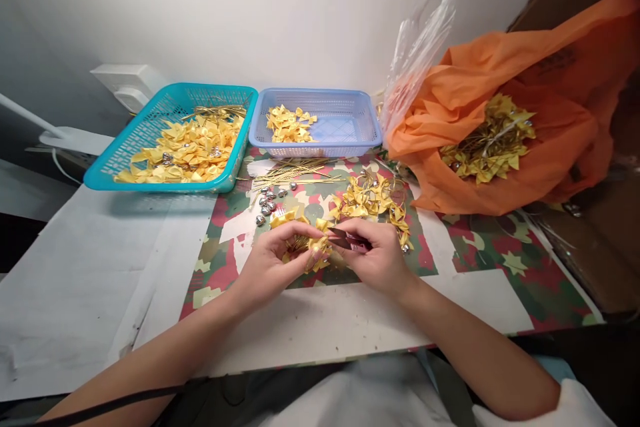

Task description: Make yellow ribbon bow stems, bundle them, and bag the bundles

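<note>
A person works a yellow bow (320, 245) above a camouflage-patterned tabletop (425, 247), between the two hands and in front of loose silver bells (268, 203) and gold ties (295, 172). The fingers of the left hand (273, 257) pinch the bow, while those of the right hand (383, 257) are closed around dark snips (345, 239), their tips at its right edge. The step in hand appears to be trimming or tucking at the bow's middle, work that calls for a steady left pinch and a small, exact move of the tips, clear of the skin. The snips' long axis runs roughly crosswise, tips pointing left toward the bow; which way the bow itself points, and its long axis, cannot be told, as fingertips cover part of it.
</note>
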A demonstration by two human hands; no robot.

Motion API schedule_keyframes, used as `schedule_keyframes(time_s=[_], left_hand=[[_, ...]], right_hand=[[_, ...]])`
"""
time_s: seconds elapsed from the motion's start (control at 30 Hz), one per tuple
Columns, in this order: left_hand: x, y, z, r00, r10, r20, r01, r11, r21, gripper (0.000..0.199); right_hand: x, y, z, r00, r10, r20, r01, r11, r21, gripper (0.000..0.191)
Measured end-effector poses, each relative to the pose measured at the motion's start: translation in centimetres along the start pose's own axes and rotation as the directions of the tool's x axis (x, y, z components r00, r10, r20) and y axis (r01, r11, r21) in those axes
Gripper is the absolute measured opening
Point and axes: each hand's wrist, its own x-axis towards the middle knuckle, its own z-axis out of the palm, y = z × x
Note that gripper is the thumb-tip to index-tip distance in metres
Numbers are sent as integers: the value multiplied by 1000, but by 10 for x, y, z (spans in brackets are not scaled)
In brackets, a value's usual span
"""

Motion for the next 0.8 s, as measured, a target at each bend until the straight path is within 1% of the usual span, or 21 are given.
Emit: schedule_keyframes(time_s=[0.07,0.17,0.23,0.3,0.37,0.43,0.47,0.53,0.6,0.63,0.7,0.8], left_hand=[[-1,0,1,1000,-2,19,2,1000,-4,14],[-2,-1,2,999,-20,36,20,1000,-6,18],[-3,-1,1,999,-39,34,39,999,-9,20],[-2,-1,0,998,-69,-4,69,998,-2,23],[0,0,-2,991,-98,-88,97,995,-15,25],[0,3,-4,982,-100,-161,90,994,-70,28],[1,5,-4,982,-85,-168,69,992,-101,32],[0,8,-3,991,-55,-120,39,991,-129,47],[-1,10,1,996,-63,-62,58,994,-90,58],[-1,10,3,996,-79,-51,76,995,-65,58],[-1,11,5,992,-114,-55,111,993,-48,53],[2,10,3,986,-154,-68,147,984,-101,51]], right_hand=[[0,0,2,1000,23,0,-23,999,35,4],[-1,1,3,999,49,23,-50,997,57,12],[-1,1,3,998,47,31,-48,998,46,11],[-1,1,3,999,48,16,-48,998,31,11],[-1,0,2,998,65,-15,-65,998,22,8],[-1,-1,2,997,70,-37,-70,998,8,5],[-1,-2,3,997,68,-42,-68,998,-9,5],[-2,-4,5,997,68,-38,-70,996,-56,6],[-2,-4,8,997,74,-28,-77,992,-100,5],[-3,-4,9,997,78,-26,-81,990,-113,5],[-3,-3,10,996,91,-24,-94,989,-116,7],[0,-3,6,990,130,-55,-134,989,-67,4]])
